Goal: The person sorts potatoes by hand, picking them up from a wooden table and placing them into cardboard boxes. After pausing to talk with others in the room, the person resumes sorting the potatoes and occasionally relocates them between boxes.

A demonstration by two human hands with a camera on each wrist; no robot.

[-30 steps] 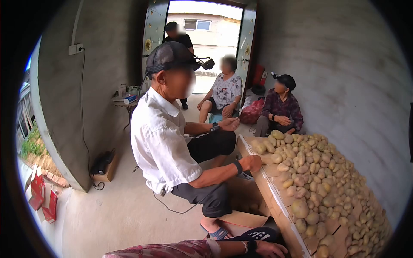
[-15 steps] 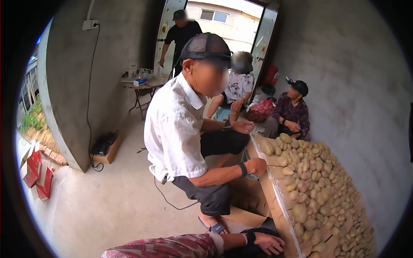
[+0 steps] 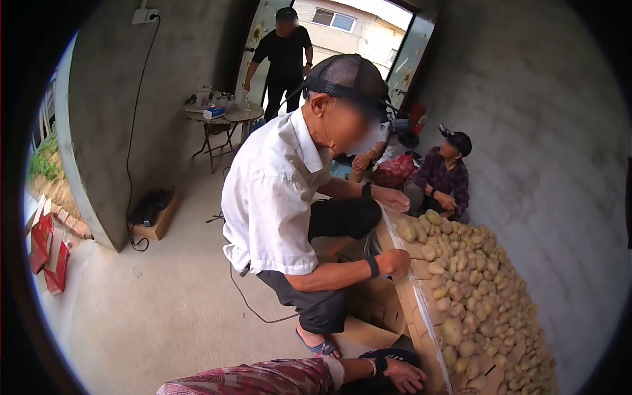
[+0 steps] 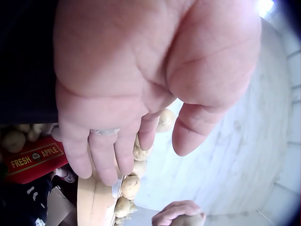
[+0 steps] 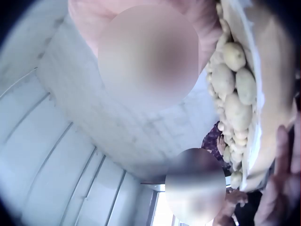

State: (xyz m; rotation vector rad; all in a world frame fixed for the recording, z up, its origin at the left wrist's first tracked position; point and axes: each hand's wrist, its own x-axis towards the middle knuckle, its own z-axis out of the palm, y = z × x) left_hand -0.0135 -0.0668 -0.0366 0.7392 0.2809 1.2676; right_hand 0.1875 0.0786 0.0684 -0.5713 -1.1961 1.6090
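Down at the near end of the potato heap [image 3: 480,289], by the wooden board [image 3: 415,296] that holds it back, the person wearing the cameras has one hand low. I take it for the left hand [image 3: 403,374]. It reaches in from a patterned sleeve [image 3: 250,382] with a dark band at the wrist. The grip is slack: in the left wrist view the palm [image 4: 141,84] faces the lens, the fingers [image 4: 106,160] hang loose and apart, and nothing is between them.

The potatoes lie just past that hand, up over the board's edge [image 4: 91,202], with the nearest ones [image 4: 130,186] right behind the fingertips. The heap runs long along the grey wall, away from the hand toward the doorway. A red box marked "FRESH APPLE" [image 4: 33,159] sits below on the near side of the board.

Only a few fingers [image 5: 284,174] of the right hand show, at the edge of the right wrist view, with potatoes [image 5: 235,89] banked close beside them. I cannot tell whether that grip is apart or together, and it does not appear from the head, so the left is the hand I can place beside the heap.

A man in a white shirt [image 3: 270,191] crouches further along with a fist [image 3: 395,262] on the board, above a cardboard box [image 3: 378,306]. Someone in a dark cap [image 3: 444,178] sits at the heap's far end.
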